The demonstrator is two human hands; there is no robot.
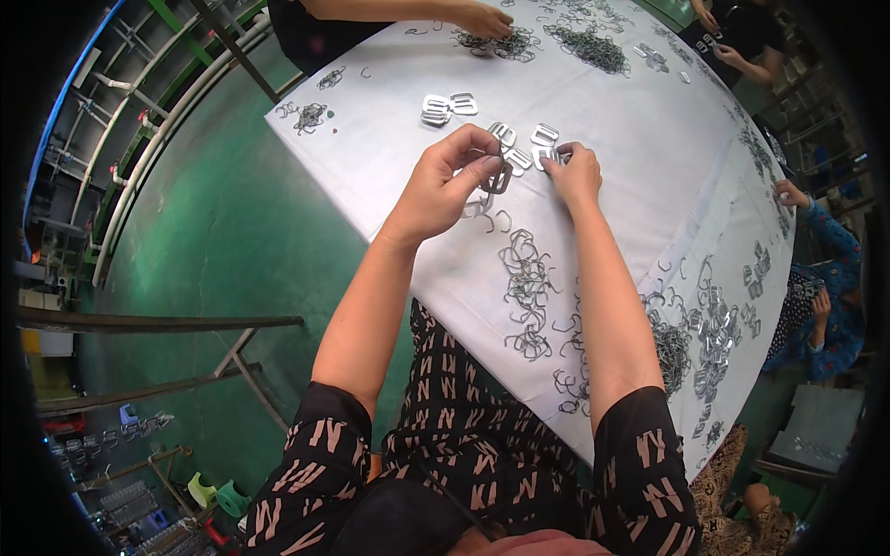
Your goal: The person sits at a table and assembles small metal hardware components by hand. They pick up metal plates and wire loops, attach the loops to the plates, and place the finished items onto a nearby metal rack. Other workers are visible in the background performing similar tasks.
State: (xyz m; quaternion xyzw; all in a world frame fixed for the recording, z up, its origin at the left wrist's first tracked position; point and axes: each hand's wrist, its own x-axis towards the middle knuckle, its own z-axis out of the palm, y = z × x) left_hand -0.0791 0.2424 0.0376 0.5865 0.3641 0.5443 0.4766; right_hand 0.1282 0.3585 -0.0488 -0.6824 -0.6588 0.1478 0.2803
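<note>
My left hand [436,190] is closed in a pinch on a metal slide buckle [500,180], which is held tilted just above the white table. To its right, my right hand [579,176] has its thumb and fingers together on another flat silver buckle [543,157] close to the tabletop. Between and beyond the hands lie a few more slotted buckles [545,134]. A small group of silver buckles [449,107] rests farther to the left. Loose bent wire hooks [527,283] are scattered between my forearms.
The white-covered table [371,148] has its edge along my left. Heaps of wire hooks [589,48] lie at the far side, and more buckles [716,343] at the right. A co-worker's hand [482,20] reaches in at the top; others sit at the right. Metal rails [167,322] stand left.
</note>
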